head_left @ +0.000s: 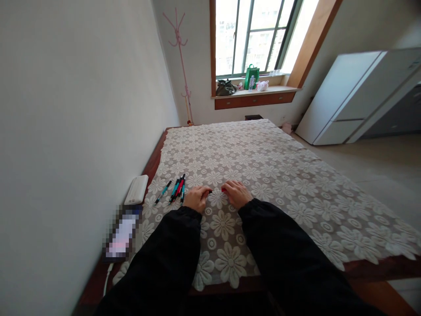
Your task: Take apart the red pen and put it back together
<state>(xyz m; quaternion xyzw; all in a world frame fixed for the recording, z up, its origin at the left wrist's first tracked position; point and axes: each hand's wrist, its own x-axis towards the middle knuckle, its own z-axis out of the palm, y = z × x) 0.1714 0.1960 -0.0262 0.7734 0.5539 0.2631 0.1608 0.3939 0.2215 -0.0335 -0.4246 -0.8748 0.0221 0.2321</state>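
Over the middle of the near half of the table, my left hand [196, 198] is closed with its fingertips on the small black end [210, 191] of a pen. Facing it, my right hand [237, 194] pinches a red pen piece [224, 190], mostly covered by the fingers. A thin whitish rod, which looks like the pen's refill [216, 191], spans the gap between both hands. Just left of my left hand lies a small bunch of teal and red pens [178, 189] with black parts. One teal pen [163, 192] lies apart, farther left.
A flower-patterned lace cloth [223, 224] covers the wooden table. Along its left edge, by the wall, are a white power bank [137, 189] and a blurred phone [122, 232] with a white cable [108, 278]. Beyond stand a pink coat rack [181, 57] and a white fridge [348, 96].
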